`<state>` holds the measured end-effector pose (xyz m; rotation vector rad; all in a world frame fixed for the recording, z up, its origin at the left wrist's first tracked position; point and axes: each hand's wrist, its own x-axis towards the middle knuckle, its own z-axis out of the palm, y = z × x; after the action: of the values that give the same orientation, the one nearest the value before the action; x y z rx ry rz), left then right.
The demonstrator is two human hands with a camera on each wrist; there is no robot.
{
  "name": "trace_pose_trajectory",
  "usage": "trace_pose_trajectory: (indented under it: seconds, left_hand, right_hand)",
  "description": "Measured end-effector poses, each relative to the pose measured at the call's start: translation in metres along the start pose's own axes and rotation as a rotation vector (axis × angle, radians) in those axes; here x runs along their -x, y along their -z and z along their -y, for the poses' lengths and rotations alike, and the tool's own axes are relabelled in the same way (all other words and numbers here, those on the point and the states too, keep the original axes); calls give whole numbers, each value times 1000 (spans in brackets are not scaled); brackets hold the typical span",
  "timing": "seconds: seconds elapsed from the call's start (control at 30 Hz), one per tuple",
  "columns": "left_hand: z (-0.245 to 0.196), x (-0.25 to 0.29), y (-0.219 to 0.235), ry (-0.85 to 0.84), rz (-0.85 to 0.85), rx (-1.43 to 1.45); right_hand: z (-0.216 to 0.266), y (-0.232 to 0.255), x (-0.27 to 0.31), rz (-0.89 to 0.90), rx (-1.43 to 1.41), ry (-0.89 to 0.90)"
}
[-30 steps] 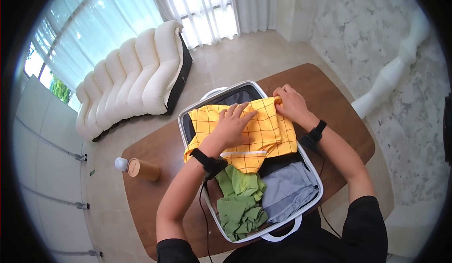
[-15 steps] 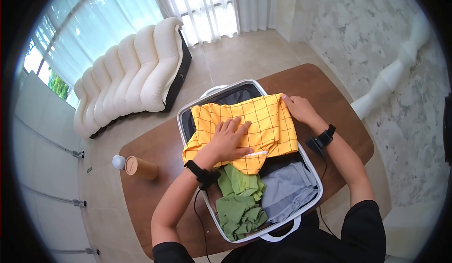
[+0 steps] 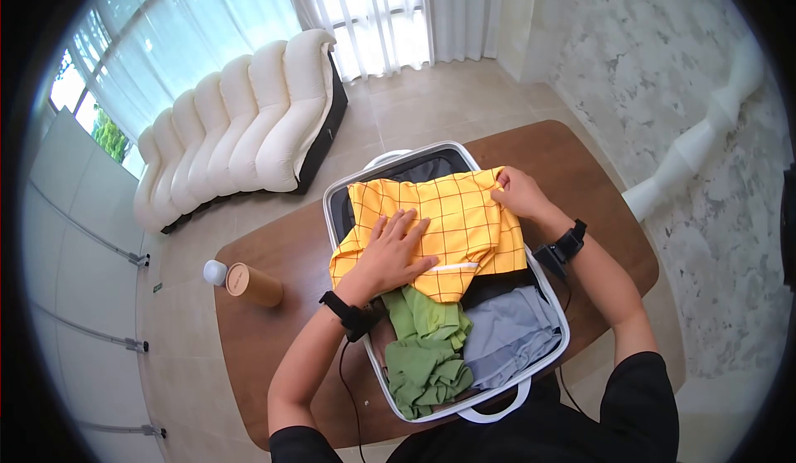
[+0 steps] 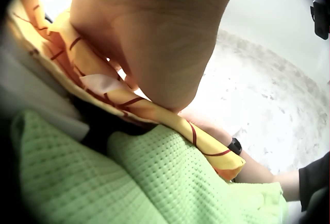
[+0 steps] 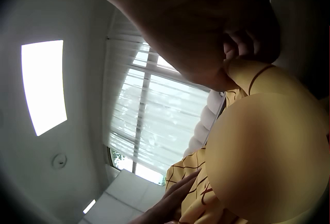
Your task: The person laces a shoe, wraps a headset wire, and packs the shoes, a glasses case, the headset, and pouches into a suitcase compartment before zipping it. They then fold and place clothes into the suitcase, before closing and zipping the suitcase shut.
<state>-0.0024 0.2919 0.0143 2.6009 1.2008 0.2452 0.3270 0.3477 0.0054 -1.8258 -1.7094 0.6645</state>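
A yellow garment (image 3: 452,223) with dark red checks lies folded across the far part of an open white-rimmed suitcase (image 3: 557,314). My left hand (image 3: 390,256) rests on its left half with the fingers spread. At the far right corner, my right hand (image 3: 524,195) pinches the garment's edge between thumb and curled fingers; the right wrist view shows the fingers (image 5: 242,44) bent at the yellow cloth. Green clothes (image 3: 427,372) lie crumpled in the suitcase's near left, and a blue-grey folded garment (image 3: 510,339) is beside them at the near right.
The suitcase stands on a brown wooden table (image 3: 274,339). A brown cardboard tube (image 3: 255,286) lies at the table's left with a small whitish object (image 3: 215,272) beside it. Beyond the table is a cream padded sofa (image 3: 232,123). Cables hang from both wrist cameras.
My left hand has slid left and nearer to me over the yellow garment. My right hand's fingers straightened at its corner half a second ago and are now curled on the edge again.
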Motion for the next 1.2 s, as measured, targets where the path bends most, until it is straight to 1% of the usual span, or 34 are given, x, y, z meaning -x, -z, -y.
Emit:
trace_pose_trajectory:
  seconds: [0.03,0.1,0.13,0.23,0.27,0.33,0.37,0.4,0.43,0.47,0.5,0.53,0.6,0.63,0.67,0.73,0.77,0.8,0.83,0.87,0.9,0.93,0.97,1.0,1.03,1.07,1.1,1.13,1.17,1.2]
  left_hand:
    - [0,1,-1,-1,2,0]
    - [2,1,-2,-13,-11,-7]
    - [2,1,-3,-14,-9,-7]
    - [4,0,-4,-11,5,16]
    - [4,-1,-3,-17,9,24]
    - [5,-1,-5,-22,13,30]
    - [7,-1,-10,-22,4,17]
    - [9,0,-14,-21,-7,2]
    - [12,-2,-16,-13,-9,-2]
    - [9,1,-21,-19,-82,-22]
    - [7,5,-24,-25,-157,-44]
    - [5,7,-20,-17,-159,-49]
    - [-1,16,-11,13,-91,-125]
    - [7,20,-23,-62,-238,-121]
    - [2,24,-11,-54,-239,-126]
    - [-4,39,16,54,92,12]
    - [-1,48,17,9,20,-5]
    - [1,58,19,14,20,-8]
    - [-1,68,25,63,-54,206]
    - [-3,78,32,111,-133,421]
    - [-4,88,40,119,-140,415]
    - [-7,100,48,211,-172,448]
    - [-6,110,53,301,-204,484]
    - [0,118,56,305,-208,485]
    - [7,128,58,398,-217,492]
    - [11,135,56,491,-225,502]
    - [16,137,46,499,-389,654]
    - [15,134,49,504,-387,665]
    - [13,129,56,510,-469,633]
    - [10,124,66,511,-550,598]
  right_hand:
    - [0,0,-2,0,0,-2]
    - [0,3,-9,-4,-183,35]
    - [4,4,-11,-5,-184,34]
    - [39,8,-19,21,-560,54]
    - [48,5,-23,21,-561,53]
    - [69,-2,-31,128,-800,-31]
    - [84,-3,-31,124,-791,11]
    - [98,-7,-32,129,-793,16]
    - [111,-13,-41,178,-861,8]
    - [124,-18,-41,227,-929,-2]
    - [138,-22,-42,254,-908,-18]
    - [151,-28,-41,250,-881,-23]
    - [173,-43,-39,285,-837,-8]
    - [182,-53,-39,296,-826,1]
    - [190,-65,-41,307,-816,10]
    - [202,-88,-42,310,-783,44]
    - [205,-103,-45,314,-772,71]
    - [206,-118,-47,318,-761,97]
    - [212,-123,-41,352,-756,115]
    - [215,-132,-44,428,-682,133]
    - [213,-139,-47,540,-661,150]
    - [209,-140,-45,650,-638,165]
    - [207,-133,-41,656,-636,171]
    - [202,-122,-38,653,-502,322]
    - [197,-109,-33,649,-364,467]
    - [192,-95,-29,584,-304,480]
    - [187,-78,-23,519,-243,491]
    - [184,-61,-16,391,-179,439]
    - [181,-46,-9,315,-148,356]
    - [172,-40,-8,248,-64,297]
